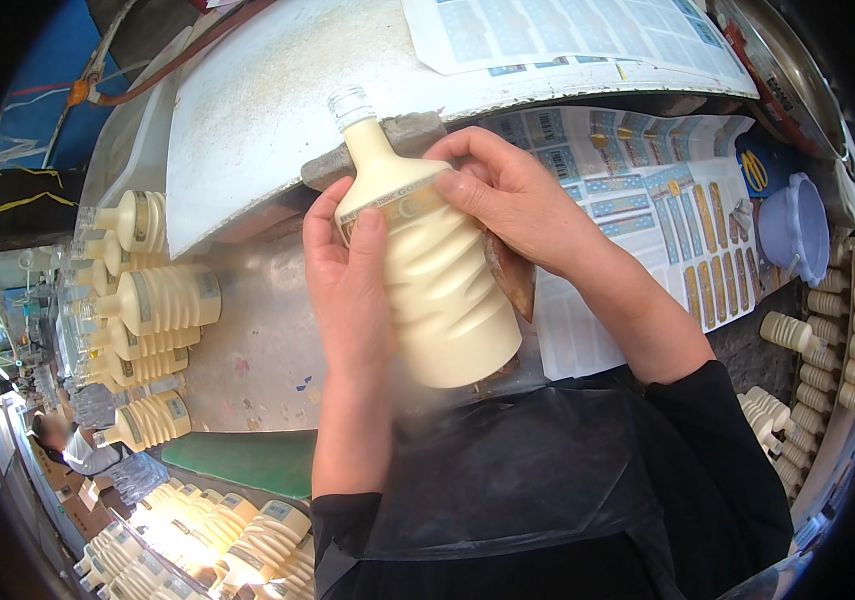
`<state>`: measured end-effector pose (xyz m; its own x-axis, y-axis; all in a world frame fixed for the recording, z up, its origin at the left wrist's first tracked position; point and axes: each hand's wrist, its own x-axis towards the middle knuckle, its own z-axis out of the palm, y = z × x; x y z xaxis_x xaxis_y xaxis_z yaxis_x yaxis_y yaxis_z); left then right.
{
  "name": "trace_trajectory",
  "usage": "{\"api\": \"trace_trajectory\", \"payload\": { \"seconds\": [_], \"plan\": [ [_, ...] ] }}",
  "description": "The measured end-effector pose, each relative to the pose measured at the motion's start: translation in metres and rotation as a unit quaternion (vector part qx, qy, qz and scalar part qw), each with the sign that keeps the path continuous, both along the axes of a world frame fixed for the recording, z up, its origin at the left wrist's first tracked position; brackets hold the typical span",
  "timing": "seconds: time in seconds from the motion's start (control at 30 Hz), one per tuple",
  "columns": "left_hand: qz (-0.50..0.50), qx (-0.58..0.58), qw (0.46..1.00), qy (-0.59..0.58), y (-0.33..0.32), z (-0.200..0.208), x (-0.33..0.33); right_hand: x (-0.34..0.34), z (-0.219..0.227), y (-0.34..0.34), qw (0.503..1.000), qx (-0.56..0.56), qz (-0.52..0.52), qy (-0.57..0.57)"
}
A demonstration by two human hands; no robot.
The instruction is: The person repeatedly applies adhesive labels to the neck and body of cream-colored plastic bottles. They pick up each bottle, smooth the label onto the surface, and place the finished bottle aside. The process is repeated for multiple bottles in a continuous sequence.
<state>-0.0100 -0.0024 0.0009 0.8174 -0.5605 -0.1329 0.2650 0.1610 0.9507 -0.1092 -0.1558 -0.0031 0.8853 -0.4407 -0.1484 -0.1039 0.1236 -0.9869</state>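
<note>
showed, at mid-scene, a cream-coloured, spirally ridged bottle with a clear threaded mouth (pixel 453 305), tilted with neck to the far left and base to the near right. held at the left shoulder by the bare left hand (pixel 348 265), pinching between a thumb in front and fingers curled behind. pressed at the right shoulder by the bare right hand (pixel 518 195), with thumb flat near the right end of a narrow grey-and-gold strip label (pixel 409 207) and fingers bent toward the back; could not tell whether gripping film or only bottle wall.

called, in judgement, for a strip kept level with the shoulder line, smoothed outward from the middle under even thumb pressure. needed a firm left hold against twisting. probably risked creases or trapped air if drawn down over the ridges.

included, to the right, white sheets of blue and gold printed labels (pixel 638 215); beyond the neck, a rough grey-brown block (pixel 414 133); to the left, a cluster of similar cream bottles (pixel 163 300).
</note>
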Motion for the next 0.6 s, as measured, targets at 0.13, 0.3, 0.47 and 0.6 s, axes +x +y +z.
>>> {"api": "trace_trajectory", "payload": {
  "seconds": [0.13, 0.3, 0.47, 0.6],
  "plan": [
    [0.0, 0.002, 1.0, 0.002, 0.0, 0.001, 0.0, 0.0, 0.001, 0.001, 1.0, -0.002, -0.003, 0.005],
    [-0.01, 0.002, 1.0, 0.004, 0.0, 0.004, 0.0, 0.0, -0.001, 0.001, 0.999, 0.005, -0.033, -0.006],
    [-0.025, 0.001, 0.999, 0.02, 0.0, 0.008, -0.001, -0.013, -0.002, -0.028, 0.984, 0.116, -0.138, 0.006],
    [-0.025, -0.004, 0.999, 0.019, 0.0, 0.008, -0.002, -0.012, 0.012, -0.023, 0.979, 0.147, -0.113, -0.079]
  ]
}}
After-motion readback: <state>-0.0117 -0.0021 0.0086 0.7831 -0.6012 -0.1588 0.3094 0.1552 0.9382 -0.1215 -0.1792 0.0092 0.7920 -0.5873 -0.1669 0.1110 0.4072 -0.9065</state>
